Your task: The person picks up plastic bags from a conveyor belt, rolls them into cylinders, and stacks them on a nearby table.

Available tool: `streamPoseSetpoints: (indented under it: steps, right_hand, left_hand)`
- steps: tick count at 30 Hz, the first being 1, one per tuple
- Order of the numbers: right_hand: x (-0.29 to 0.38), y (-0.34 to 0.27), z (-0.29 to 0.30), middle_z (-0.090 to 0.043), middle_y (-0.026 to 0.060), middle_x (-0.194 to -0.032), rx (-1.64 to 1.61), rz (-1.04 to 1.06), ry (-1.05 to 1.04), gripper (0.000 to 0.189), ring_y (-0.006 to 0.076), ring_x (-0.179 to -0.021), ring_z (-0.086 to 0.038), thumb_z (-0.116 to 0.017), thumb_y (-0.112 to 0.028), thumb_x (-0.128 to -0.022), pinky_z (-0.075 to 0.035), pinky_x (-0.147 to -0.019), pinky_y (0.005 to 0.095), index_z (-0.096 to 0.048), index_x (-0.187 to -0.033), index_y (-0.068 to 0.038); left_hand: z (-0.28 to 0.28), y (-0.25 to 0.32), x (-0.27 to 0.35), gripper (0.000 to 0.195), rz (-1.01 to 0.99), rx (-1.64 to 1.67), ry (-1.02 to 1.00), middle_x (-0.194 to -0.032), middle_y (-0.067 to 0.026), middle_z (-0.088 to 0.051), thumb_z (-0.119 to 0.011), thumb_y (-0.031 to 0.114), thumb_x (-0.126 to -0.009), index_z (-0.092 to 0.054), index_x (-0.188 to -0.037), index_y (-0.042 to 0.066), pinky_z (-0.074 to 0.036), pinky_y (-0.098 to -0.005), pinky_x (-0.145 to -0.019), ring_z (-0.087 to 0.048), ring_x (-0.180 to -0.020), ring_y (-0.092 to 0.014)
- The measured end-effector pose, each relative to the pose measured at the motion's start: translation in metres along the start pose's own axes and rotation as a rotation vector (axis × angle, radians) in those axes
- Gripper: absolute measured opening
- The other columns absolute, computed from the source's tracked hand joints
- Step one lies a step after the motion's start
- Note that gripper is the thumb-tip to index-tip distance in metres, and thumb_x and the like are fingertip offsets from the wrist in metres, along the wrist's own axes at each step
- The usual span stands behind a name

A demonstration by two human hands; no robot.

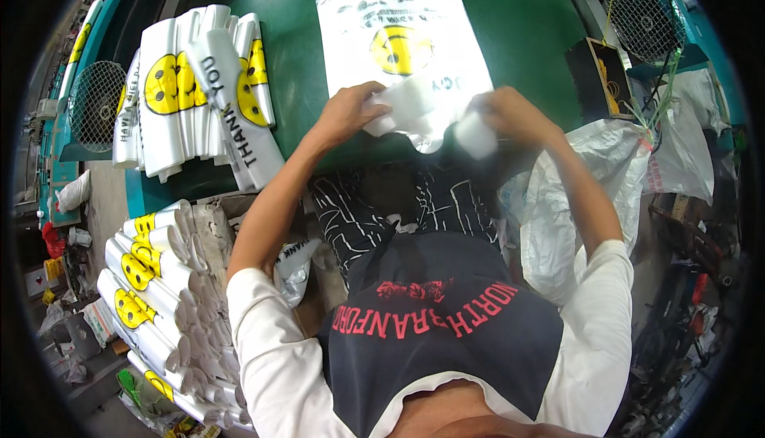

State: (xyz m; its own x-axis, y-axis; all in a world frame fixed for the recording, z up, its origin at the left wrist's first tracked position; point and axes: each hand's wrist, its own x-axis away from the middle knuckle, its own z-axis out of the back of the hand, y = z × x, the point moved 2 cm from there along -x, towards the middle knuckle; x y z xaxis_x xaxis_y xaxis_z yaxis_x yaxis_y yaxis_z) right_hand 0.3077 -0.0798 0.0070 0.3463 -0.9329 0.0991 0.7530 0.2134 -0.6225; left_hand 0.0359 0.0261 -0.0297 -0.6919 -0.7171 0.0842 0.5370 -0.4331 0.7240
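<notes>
A white plastic T-shirt bag (412, 16) with a yellow smiley face and black lettering lies flat on the green tabletop (520, 37) in front of me. My left hand (352, 109) pinches the near left part of the bag, where a handle strap folds over. At the near right corner, my right hand (517, 112) grips the other strap, which is bent downward and blurred. Between the hands, the bag's curved middle edge reaches the table's front edge. Some of my right fingertips are blurred or hidden.
Folded smiley bags (173, 94) lie piled at the table's left. More rolled bags (161, 294) are stacked below them. Mesh-guarded fans (98, 106) stand at both sides. On the right are a black box (588, 79) with yellow ties and a white woven sack (553, 229).
</notes>
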Motion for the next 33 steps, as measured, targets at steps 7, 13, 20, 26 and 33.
streamPoseSetpoints:
  steps: [7, 13, 20, 26, 33]
  right_hand:
    - [-0.077, 0.006, -0.054, -0.061, 0.0178, -0.066, 0.375, -0.181, 0.173, 0.045, 0.0320, -0.068, -0.063, -0.056, -0.050, -0.084, -0.048, -0.058, 0.0405, -0.060, -0.089, -0.005]
    - [-0.045, 0.008, -0.060, -0.064, 0.0127, -0.095, 0.282, 0.209, 0.504, 0.041, 0.0269, -0.087, -0.062, -0.069, -0.032, -0.076, -0.049, -0.069, 0.0362, -0.057, -0.105, -0.006]
    - [-0.060, 0.023, -0.030, -0.065, 0.0144, -0.087, 0.249, -0.107, 0.291, 0.031, 0.0304, -0.080, -0.062, -0.065, -0.031, -0.080, -0.047, -0.071, 0.0399, -0.062, -0.095, -0.004]
    - [-0.120, 0.069, 0.001, -0.063, 0.0240, -0.080, -0.089, -0.357, 0.137, 0.052, 0.0359, -0.076, -0.061, -0.050, -0.045, -0.088, -0.046, -0.069, 0.0419, -0.063, -0.084, 0.004]
    - [-0.049, 0.112, 0.034, -0.067, 0.0122, -0.079, -0.654, -0.686, 0.178, 0.041, 0.0241, -0.058, -0.062, -0.064, -0.037, -0.083, -0.050, -0.057, 0.0350, -0.062, -0.087, 0.003]
  left_hand:
    - [-0.019, 0.035, 0.012, 0.074, -0.363, -0.809, -0.004, -0.142, -0.0137, -0.035, -0.061, 0.038, -0.080, -0.032, -0.138, 0.004, -0.024, -0.0503, -0.106, -0.033, -0.131, -0.030]
    - [-0.056, 0.031, 0.010, 0.061, -0.429, -0.928, 0.181, -0.118, -0.0116, -0.049, -0.063, 0.034, -0.076, -0.049, -0.122, -0.004, -0.038, -0.0418, -0.093, -0.047, -0.109, -0.026]
    - [-0.005, 0.005, -0.066, 0.030, -0.015, -0.290, -0.175, -0.083, -0.0205, -0.060, -0.052, 0.026, -0.087, -0.061, -0.103, 0.003, -0.046, -0.0416, -0.064, -0.058, -0.072, -0.036]
    - [-0.022, 0.039, -0.073, 0.051, -0.421, -0.547, 0.138, -0.121, -0.0154, -0.052, -0.068, 0.020, -0.072, -0.053, -0.120, 0.010, -0.047, -0.0424, -0.081, -0.052, -0.104, -0.035]
    - [-0.048, 0.051, -0.059, 0.062, -0.591, -0.499, -0.076, -0.139, -0.0170, -0.037, -0.065, 0.033, -0.076, -0.045, -0.131, 0.014, -0.033, -0.0523, -0.102, -0.035, -0.128, -0.039]
